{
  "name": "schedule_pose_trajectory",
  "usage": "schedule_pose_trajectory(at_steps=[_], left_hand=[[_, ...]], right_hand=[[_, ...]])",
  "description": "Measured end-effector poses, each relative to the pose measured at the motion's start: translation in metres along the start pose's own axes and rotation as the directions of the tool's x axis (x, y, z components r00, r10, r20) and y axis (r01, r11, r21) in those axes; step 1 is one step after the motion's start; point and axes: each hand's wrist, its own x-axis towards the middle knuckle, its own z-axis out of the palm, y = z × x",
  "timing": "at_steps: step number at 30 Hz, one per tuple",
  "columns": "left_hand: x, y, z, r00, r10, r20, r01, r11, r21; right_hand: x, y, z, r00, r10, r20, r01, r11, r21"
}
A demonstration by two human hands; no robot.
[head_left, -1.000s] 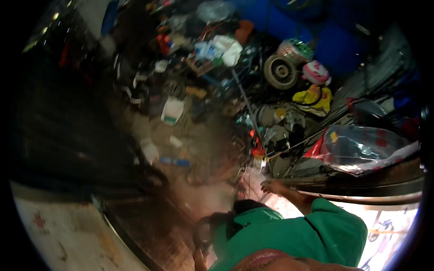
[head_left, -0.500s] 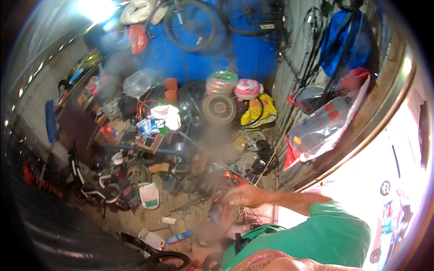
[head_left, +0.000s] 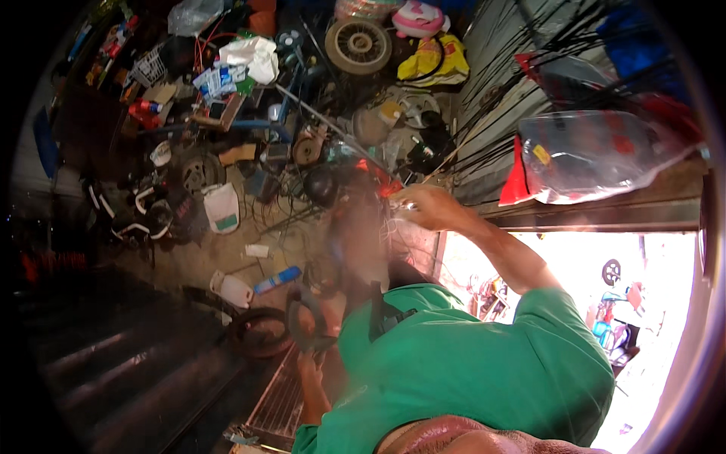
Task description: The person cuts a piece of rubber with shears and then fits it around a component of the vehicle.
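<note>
My right hand (head_left: 423, 206) is raised in front of my green shirt (head_left: 469, 363), fingers curled around a bundle of thin dark wires (head_left: 484, 129) that fan up to the right. A small red piece (head_left: 387, 186) sits just left of the fingertips. My left hand (head_left: 306, 368) is low, pressed against the lower edge of a dark round part (head_left: 301, 324). Haze blurs this hand, so its grip is unclear. A black tyre (head_left: 259, 333) lies on the ground beside it.
Cluttered ground holds a spoked wheel (head_left: 358, 45), white plastic jugs (head_left: 222, 207), a blue tube (head_left: 277, 279), a yellow bag (head_left: 435, 62) and bicycle parts. A clear plastic bag (head_left: 605, 155) rests on a ledge at right. Corrugated metal sheet (head_left: 113, 363) lies lower left. A bright doorway (head_left: 650, 303) opens at right.
The view has swung and tilted across the clutter. My right hand has risen from near my chest up to the wires. My left hand and the dark round part have come into view.
</note>
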Motion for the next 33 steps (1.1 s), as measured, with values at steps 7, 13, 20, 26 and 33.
schedule_pose_trajectory(at_steps=[7, 13, 20, 26, 33], left_hand=[[-0.047, -0.046, -0.013, 0.973, -0.079, -0.217, 0.092, 0.994, 0.05], [-0.052, -0.064, 0.011, 0.965, -0.201, -0.17, 0.194, 0.98, -0.054], [-0.066, -0.062, 0.032, 0.969, -0.194, -0.152, 0.169, 0.972, -0.166], [-0.073, -0.065, 0.037, 0.98, -0.161, -0.12, 0.147, 0.982, -0.121], [-0.072, -0.031, 0.037, 0.984, -0.134, -0.116, 0.122, 0.987, -0.1]], right_hand=[[-0.066, 0.094, -0.006, 0.855, 0.497, 0.149, -0.503, 0.864, 0.004], [-0.164, 0.2, 0.069, 0.841, 0.457, 0.288, -0.483, 0.876, 0.021], [-0.256, 0.233, 0.122, 0.718, 0.559, 0.415, -0.694, 0.619, 0.367], [-0.31, 0.316, 0.163, 0.744, 0.541, 0.391, -0.635, 0.756, 0.162], [-0.264, 0.251, 0.135, 0.581, 0.74, 0.339, -0.759, 0.343, 0.553]])
